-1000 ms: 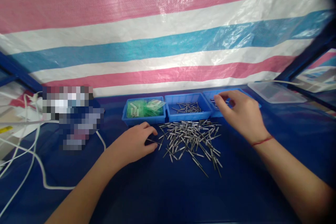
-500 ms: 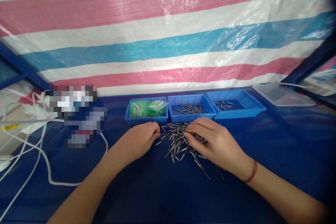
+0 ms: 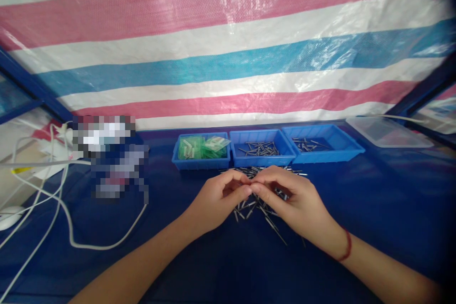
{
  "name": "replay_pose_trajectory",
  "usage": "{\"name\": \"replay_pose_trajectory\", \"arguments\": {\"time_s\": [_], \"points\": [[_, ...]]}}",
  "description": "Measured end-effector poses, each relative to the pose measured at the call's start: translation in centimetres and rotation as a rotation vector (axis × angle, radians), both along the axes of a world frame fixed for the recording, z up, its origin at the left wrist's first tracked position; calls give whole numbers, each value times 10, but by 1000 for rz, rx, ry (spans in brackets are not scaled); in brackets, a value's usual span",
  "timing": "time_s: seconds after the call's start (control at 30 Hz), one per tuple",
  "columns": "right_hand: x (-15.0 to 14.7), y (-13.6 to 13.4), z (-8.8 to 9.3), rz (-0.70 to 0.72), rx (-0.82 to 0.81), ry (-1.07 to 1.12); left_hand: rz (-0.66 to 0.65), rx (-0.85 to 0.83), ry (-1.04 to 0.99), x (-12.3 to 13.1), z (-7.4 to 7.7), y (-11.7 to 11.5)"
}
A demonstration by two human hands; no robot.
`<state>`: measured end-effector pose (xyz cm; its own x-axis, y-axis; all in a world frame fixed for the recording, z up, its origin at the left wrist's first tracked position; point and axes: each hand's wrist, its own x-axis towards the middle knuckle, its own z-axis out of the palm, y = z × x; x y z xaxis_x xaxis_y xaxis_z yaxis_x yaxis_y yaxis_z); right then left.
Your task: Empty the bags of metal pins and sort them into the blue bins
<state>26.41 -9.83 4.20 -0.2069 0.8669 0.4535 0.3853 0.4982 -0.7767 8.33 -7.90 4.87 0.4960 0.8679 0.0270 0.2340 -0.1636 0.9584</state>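
Note:
My left hand (image 3: pixel 217 204) and my right hand (image 3: pixel 299 202) meet fingertip to fingertip above a loose pile of metal blind rivets (image 3: pixel 267 213). Thumb and forefinger are pinched on each hand. Whatever is between the fingertips is too small or hidden to make out. The hands cover much of the pile, though thin rivet stems stick out behind and below them. A red cord circles my right wrist.
Behind the pile stand three blue bins: the left bin (image 3: pixel 174 159) with green plastic packets (image 3: pixel 203 148), the middle bin (image 3: pixel 263 160) and right bin (image 3: pixel 338 156) with rivets. A translucent lid (image 3: pixel 388 132) lies far right. White cables (image 3: pixel 103 248) run along the left.
My left hand has moved right, from the pile's left edge to my right hand, and their fingertips now meet. My right hand has stayed nearly in place over the pile.

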Motion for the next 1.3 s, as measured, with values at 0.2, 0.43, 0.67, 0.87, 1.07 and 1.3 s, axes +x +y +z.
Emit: {"name": "replay_pose_trajectory", "arguments": {"time_s": [0.2, 0.43, 0.67, 0.87, 1.07, 1.3], "points": [[2, 1, 1, -13, 33, -21, -22, 77, 65, 0, 2, 0], [2, 2, 2, 41, 144, -83, -56, 80, 73, 0, 0, 0], [5, 3, 4, 57, 131, -72, -21, 111, 35, -4, 0, 3], [5, 5, 6, 80, 120, -88, -7, 138, 5, -7, -2, 6], [10, 12, 6, 55, 234, -264, 47, 230, 142, -9, 6, 4], [63, 47, 11, -428, 276, -425, 67, 452, 481, -24, 22, 14]]}}
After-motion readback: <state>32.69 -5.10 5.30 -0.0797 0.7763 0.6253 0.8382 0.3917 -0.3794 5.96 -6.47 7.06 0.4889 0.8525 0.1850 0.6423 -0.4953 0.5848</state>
